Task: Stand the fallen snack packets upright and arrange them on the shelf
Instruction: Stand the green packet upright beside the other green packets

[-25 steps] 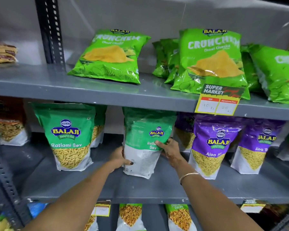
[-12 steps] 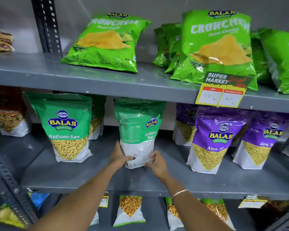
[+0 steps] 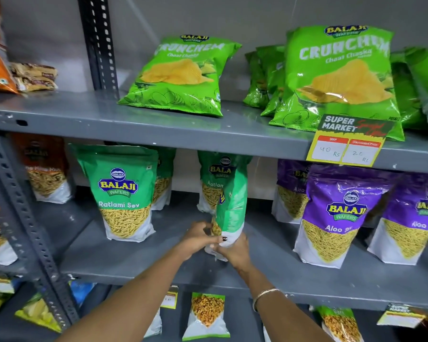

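A green Ratlami Sev packet (image 3: 232, 208) stands on the middle shelf (image 3: 139, 257), turned edge-on to me. My left hand (image 3: 198, 239) and my right hand (image 3: 234, 250) both grip its white bottom end. Behind it stands another green Sev packet (image 3: 214, 180), partly hidden. A third Ratlami Sev packet (image 3: 124, 193) stands upright to the left. Purple Aloo Sev packets (image 3: 336, 213) stand to the right. On the top shelf a green Crunchem chips packet (image 3: 181, 75) lies leaning back, and another Crunchem packet (image 3: 339, 77) stands further right.
A perforated grey upright (image 3: 22, 218) frames the left side. A yellow price tag (image 3: 346, 144) hangs from the top shelf edge. Orange mix packets (image 3: 45, 171) fill the far left, and small packets (image 3: 206, 314) stand on the bottom shelf.
The held Sev packet has been rotated from facing me to edge-on. Both hands have slid down to its bottom. The camera has moved closer and shifted left.
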